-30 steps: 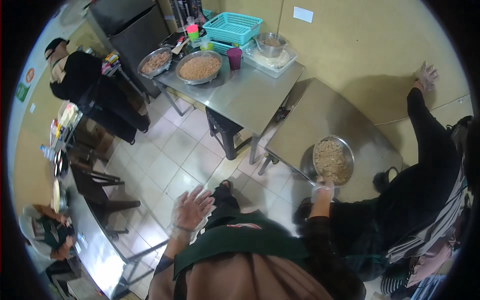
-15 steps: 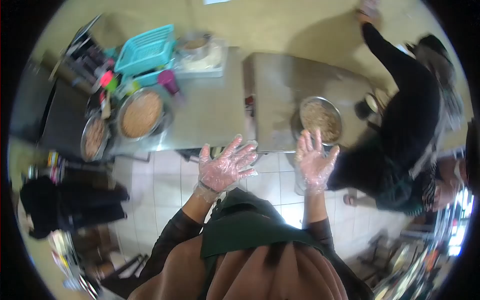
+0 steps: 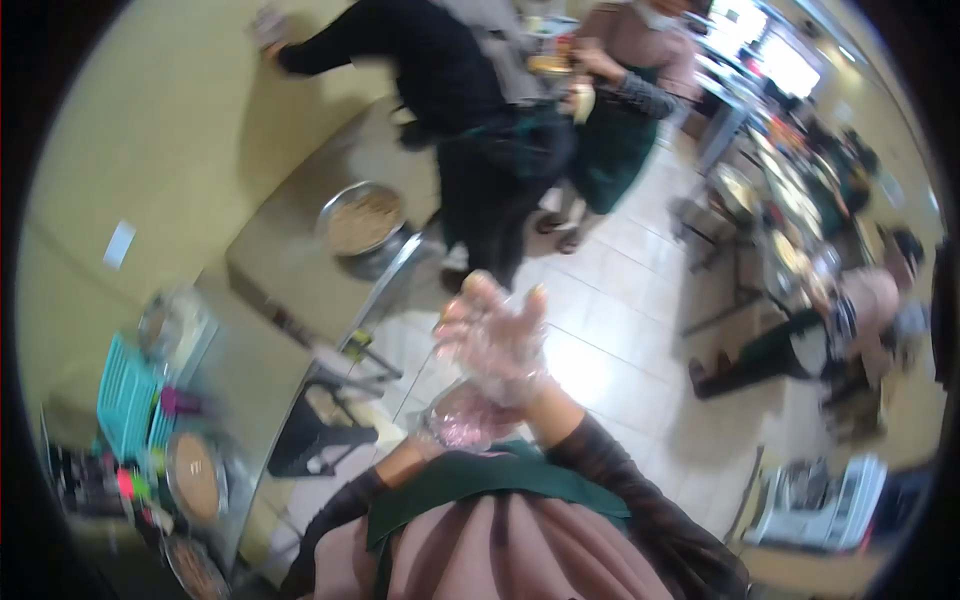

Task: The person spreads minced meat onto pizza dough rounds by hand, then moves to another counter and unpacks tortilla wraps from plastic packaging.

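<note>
Clear plastic gloves (image 3: 512,372) sheathe the right hand (image 3: 492,335), its grip spread, and the left hand (image 3: 465,415) near its wrist (grip blurred; state indeterminable); bowl (image 3: 335,203) on worktop (image 3: 285,235) beyond.

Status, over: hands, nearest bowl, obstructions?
Right hand open, apparently empty. Left hand lower in view, grip unclear. Filled bowl on table, clear of hands. Person beside table.

Clear gloves (image 3: 512,352), dark sleeves (image 3: 640,490), green apron (image 3: 430,495).
Thin, crinkled see-through plastic covers the right hand (image 3: 492,335) and left hand (image 3: 465,415), loose at the wrists; the long sleeves are brownish black, the apron deep green, bordering a dusty pinkish-brown garment (image 3: 500,555) that falls in soft folds.
</note>
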Demonstrator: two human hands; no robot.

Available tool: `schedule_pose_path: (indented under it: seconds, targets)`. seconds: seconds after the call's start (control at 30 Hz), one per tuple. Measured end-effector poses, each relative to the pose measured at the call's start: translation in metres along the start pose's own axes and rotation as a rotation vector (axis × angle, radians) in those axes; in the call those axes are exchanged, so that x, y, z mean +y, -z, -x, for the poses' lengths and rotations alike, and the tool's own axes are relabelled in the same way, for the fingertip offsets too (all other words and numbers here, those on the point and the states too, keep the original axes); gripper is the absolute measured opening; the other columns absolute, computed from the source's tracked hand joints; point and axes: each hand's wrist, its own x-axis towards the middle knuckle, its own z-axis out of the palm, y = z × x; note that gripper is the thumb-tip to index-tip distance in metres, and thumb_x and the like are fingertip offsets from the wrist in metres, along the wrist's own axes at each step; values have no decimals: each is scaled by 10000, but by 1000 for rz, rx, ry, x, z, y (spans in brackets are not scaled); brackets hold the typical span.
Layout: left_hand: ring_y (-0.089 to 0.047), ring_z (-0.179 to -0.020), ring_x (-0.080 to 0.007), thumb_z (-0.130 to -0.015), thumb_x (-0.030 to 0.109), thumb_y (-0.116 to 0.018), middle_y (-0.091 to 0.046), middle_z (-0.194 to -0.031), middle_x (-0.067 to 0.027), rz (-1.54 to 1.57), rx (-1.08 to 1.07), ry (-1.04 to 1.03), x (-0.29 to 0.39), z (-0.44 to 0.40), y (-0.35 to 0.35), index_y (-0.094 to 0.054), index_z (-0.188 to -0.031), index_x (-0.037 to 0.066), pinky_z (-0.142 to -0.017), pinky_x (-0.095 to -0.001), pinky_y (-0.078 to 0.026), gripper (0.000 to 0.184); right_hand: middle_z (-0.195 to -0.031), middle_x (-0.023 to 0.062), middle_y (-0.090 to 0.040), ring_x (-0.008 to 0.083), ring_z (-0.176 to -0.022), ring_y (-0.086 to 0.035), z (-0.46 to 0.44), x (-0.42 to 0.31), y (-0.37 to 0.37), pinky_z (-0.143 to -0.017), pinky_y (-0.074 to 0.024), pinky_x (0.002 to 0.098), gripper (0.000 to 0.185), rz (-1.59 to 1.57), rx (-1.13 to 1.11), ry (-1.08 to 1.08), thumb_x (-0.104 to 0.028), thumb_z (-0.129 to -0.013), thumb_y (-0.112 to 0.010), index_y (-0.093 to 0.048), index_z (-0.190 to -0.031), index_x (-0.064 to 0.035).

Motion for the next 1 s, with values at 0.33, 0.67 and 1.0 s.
schedule_pose_path:
  seconds: [0.33, 0.67, 1.0]
  targets:
    - [-448, -995, -288, -809, 297, -420, -445, -1081, -182, -645, -163, 308, -90, -80, -35, -423, -1089, 27, -834, -403, -373, 389, -904, 100, -531, 229, -850, -499, 157, -9, -87, -770, -374, 351, 432, 146, 206, 438, -436, -752, -488, -540, -941, -51]
    - [-460, -980, -243, -781, 189, -499, -450, -1075, -148, -1125, -298, 118, -89, -92, -63, -455, -1059, 32, -828, -340, -391, 322, -644, 89, -476, 202, -615, -438, 210, -15, -148, -577, -352, 319, 242, 994, 421, 398, -190, -751, -540, -486, -612, 1]
    - [-510, -866, -143, -713, 92, -606, -525, -940, -53, -1594, -714, 60, -48, -64, -154, -485, -1019, 20, -735, -246, -432, 336, -645, 15, -506, 91, -636, -470, 155, -4, -175, -553, -392, 229, 114, 1308, 580, -10, -124, -715, -579, -556, -674, -20]
